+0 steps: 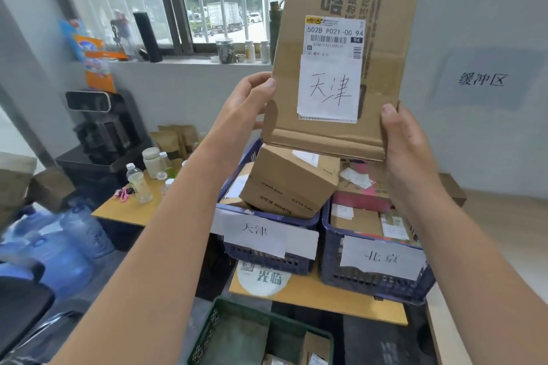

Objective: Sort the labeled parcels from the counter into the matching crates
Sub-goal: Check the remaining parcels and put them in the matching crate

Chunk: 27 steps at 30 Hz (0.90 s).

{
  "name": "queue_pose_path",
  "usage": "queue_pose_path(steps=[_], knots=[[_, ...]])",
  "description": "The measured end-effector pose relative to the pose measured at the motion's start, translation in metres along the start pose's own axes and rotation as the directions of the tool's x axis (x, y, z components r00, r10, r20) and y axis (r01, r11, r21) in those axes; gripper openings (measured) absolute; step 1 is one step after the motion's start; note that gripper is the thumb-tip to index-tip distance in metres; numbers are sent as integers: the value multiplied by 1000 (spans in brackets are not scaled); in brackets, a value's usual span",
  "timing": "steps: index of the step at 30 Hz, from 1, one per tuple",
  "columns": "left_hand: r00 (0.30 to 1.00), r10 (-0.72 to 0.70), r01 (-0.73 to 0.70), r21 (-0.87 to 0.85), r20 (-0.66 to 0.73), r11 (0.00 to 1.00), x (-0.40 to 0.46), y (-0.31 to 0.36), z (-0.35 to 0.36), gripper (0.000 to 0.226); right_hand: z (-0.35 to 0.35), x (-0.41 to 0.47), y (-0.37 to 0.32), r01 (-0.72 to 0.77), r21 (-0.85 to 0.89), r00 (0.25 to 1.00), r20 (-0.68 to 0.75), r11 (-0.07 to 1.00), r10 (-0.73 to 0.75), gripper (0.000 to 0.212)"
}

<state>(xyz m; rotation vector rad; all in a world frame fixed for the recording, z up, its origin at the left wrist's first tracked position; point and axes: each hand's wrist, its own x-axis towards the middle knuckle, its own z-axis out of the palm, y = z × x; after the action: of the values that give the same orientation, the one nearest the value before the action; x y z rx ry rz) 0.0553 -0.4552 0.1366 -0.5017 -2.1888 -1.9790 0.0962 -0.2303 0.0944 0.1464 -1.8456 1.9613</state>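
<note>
I hold a flat brown cardboard parcel [323, 139] upright at chest height, above the crates. A white slip on its face reads 天津 under a barcode label. My left hand [249, 101] grips its left edge and my right hand [406, 139] grips its lower right edge. Below stands a blue crate [267, 258] tagged 天津, holding a tilted brown SUPOR box [284, 184]. To its right sits a second blue crate [335, 261] tagged 北京, filled with several labeled parcels.
A green crate [207, 332] with a small box sits at the bottom. Both blue crates rest on a low yellow table [320, 296]. Left are bottles [138, 184] on another table, a black machine [100, 127] and blue water jugs [71, 243]. A wall sign reads 缓冲区 [482, 80].
</note>
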Motion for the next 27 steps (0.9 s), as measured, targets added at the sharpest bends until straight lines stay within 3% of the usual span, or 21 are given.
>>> queue_pose_path(steps=[4, 8, 15, 19, 23, 27], knots=[[999, 46, -46, -3, -12, 999, 28, -6, -29, 60, 35, 29, -2, -23, 27, 999, -28, 999, 24, 21], [998, -36, 38, -36, 53, 999, 62, -27, -64, 63, 72, 54, 5, -72, -5, 995, -75, 997, 72, 36], [962, -79, 119, -140, 260, 983, 114, -73, -105, 46, 110, 90, 42, -217, 19, 947, -238, 976, 215, 23], [927, -95, 147, -119, 363, 982, 134, -98, -98, 48, 112, 96, 56, -273, 38, 907, -324, 961, 271, 28], [889, -43, 86, -73, 455, 994, 135, -115, -68, 63, 97, 100, 64, -268, 193, 903, -290, 944, 316, 35], [864, -34, 56, -30, 502, 998, 137, -126, -46, 69, 74, 109, 74, -258, 288, 860, -366, 922, 355, 31]])
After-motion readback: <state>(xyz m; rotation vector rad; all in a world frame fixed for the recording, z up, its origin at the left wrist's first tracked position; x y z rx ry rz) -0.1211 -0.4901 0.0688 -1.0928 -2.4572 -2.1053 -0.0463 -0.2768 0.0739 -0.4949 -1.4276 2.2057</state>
